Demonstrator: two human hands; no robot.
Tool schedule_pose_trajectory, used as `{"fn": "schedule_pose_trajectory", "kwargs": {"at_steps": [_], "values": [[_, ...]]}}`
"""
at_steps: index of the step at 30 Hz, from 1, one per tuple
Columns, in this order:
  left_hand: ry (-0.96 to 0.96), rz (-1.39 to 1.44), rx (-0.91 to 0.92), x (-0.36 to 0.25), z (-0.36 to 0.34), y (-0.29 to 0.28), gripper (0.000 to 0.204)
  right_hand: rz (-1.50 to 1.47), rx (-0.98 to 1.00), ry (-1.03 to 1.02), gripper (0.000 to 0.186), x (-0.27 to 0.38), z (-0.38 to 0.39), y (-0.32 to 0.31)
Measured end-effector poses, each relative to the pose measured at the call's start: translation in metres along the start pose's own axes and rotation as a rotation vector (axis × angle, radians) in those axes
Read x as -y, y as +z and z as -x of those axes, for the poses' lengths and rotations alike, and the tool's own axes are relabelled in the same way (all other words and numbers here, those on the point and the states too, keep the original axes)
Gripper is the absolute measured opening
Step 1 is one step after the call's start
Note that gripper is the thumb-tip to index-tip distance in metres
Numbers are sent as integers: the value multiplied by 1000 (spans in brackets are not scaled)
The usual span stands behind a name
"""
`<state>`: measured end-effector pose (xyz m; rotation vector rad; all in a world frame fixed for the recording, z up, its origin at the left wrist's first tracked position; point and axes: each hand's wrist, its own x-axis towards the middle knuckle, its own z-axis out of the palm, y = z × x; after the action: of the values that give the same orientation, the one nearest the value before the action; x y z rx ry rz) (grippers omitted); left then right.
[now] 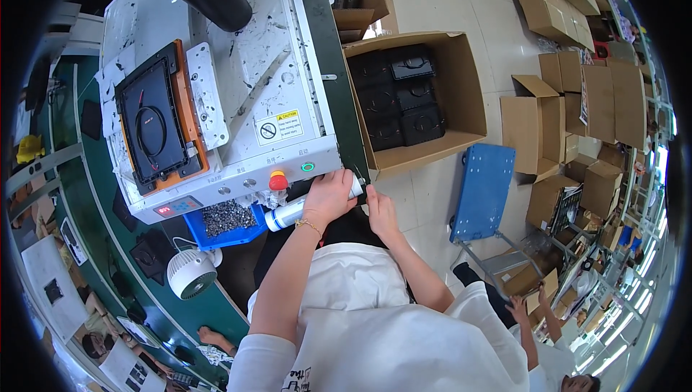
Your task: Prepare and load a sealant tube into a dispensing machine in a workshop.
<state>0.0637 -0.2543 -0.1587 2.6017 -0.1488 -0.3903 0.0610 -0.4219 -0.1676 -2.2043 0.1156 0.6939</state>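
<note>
My left hand (331, 197) is wrapped round a white cylindrical cartridge (285, 216), which lies at a slant just in front of the machine. At the cartridge's right end, my right hand (382, 213) has its fingers closed by a small dark part; what they grip, if anything, is hidden. On the machine (267, 75) behind them, a black frame-like panel (137, 121) with a coiled cable rests in an orange fixture (189, 118). A red stop button (278, 180) and a lit green button (308, 167) sit on the machine's front, close to my left hand.
A blue bin (252, 233) of small metal parts and a white fan (191, 274) stand left of my hands. To the right are an open carton (425, 157) of black units and a blue platform cart (483, 190). Another person's hand (517, 310) shows at lower right.
</note>
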Motion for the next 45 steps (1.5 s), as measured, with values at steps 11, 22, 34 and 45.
{"fn": "schedule_pose_trajectory", "kwargs": {"at_steps": [11,22,34,45], "values": [[-2,-1,17,2,-2,2,45,208,-73,35,54,5,1,10],[-13,9,28,3,-5,3,48,265,-79,61,55,7,4,7],[11,30,49,8,-6,3,48,233,-34,196,56,7,13,4],[-13,95,81,9,-7,1,43,299,-38,188,57,17,16,1]]}}
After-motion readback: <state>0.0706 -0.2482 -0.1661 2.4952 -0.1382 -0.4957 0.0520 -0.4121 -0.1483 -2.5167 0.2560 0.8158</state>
